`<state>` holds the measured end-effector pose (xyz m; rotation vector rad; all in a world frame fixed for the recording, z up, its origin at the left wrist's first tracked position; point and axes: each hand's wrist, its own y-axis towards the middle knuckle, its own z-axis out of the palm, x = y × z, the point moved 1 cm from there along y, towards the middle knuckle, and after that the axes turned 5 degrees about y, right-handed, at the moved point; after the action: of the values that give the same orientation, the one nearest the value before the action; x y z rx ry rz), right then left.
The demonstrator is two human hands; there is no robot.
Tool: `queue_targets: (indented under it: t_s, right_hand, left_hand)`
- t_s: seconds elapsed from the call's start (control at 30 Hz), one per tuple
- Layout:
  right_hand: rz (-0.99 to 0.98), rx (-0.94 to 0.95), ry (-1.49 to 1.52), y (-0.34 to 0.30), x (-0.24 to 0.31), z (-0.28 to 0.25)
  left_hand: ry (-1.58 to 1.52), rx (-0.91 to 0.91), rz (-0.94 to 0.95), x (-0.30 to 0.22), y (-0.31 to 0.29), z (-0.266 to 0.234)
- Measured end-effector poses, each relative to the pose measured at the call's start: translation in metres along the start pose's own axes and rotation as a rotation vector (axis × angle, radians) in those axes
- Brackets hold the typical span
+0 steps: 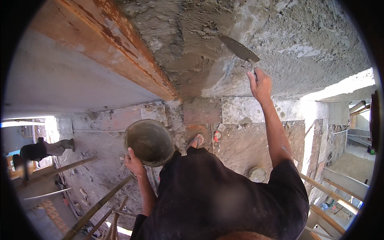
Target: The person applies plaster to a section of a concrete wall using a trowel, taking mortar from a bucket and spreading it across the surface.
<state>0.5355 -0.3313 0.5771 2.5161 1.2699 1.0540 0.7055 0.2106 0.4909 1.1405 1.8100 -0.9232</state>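
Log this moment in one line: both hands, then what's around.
Left hand: holds round bucket by rim | Right hand: holds trowel at rough grey wall, contact unclear | Around: orange-brown frame, sandaled foot

Holds a bucket (146, 128) by its near rim in the left hand (135, 163), left of the body; has a trowel (240, 50) in the right hand (262, 84), ahead and to the right, before the wall (316, 52); has a beam (116, 48) ahead on the left, beside the wall; sets a foot (196, 141) right of the bucket; has a round object (257, 174) on the floor (256, 138), between torso and right sleeve (288, 182); has poles (106, 200) behind the left hand, another person (36, 152) far left.
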Motion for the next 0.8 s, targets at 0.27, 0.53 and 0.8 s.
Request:
queue_targets:
  t_s: [0.27, 0.53, 0.8]
  right_hand:
    - [-0.130, 0.048, 0.048, 0.021, 0.068, 0.078]
    - [-0.102, -0.066, 0.171, 0.063, 0.069, -0.012]
    - [0.186, -0.190, 0.525, 0.060, 0.037, -0.075]
  left_hand:
    - [0.094, 0.098, 0.085, 0.019, 0.027, 0.029]
    - [-0.080, 0.182, 0.063, -0.025, 0.006, 0.044]
    - [-0.095, 0.365, 0.127, -0.072, -0.011, 0.058]
